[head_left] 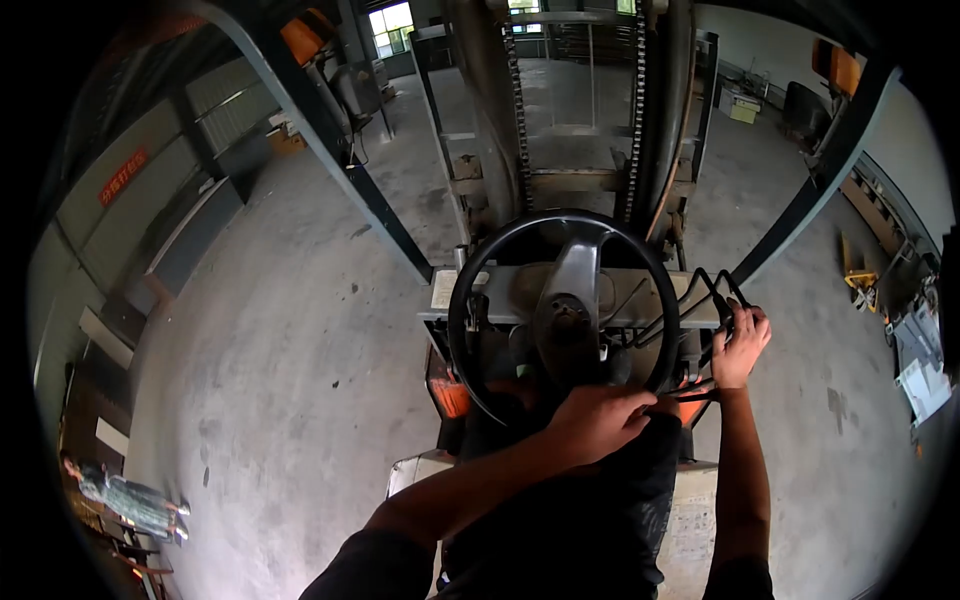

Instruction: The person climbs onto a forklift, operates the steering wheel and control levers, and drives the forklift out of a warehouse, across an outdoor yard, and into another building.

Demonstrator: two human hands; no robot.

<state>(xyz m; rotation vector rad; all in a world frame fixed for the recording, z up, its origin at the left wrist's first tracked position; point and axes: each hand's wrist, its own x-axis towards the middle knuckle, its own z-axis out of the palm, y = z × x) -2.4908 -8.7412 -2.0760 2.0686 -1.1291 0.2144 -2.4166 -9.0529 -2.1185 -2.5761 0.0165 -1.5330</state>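
Note:
In front of me is a forklift's black steering wheel [459, 318], with a grey spoke and a worn hub. My left hand [600, 422] is closed over the lower right part of its rim, and the hand hides that stretch. To the right of the wheel, several thin black control levers [697, 280] bend up from the dashboard [640, 300]. My right hand [742, 345] has its fingers curled around the outer lever end; exactly how many levers it holds is hidden.
The mast [497, 120] with its chains rises ahead, between two slanted frame posts [330, 160]. A person [135, 503] is on the far left. A yellow pallet jack [858, 275] and stacked panels [920, 365] stand on the right. Concrete floor [290, 340] surrounds the forklift.

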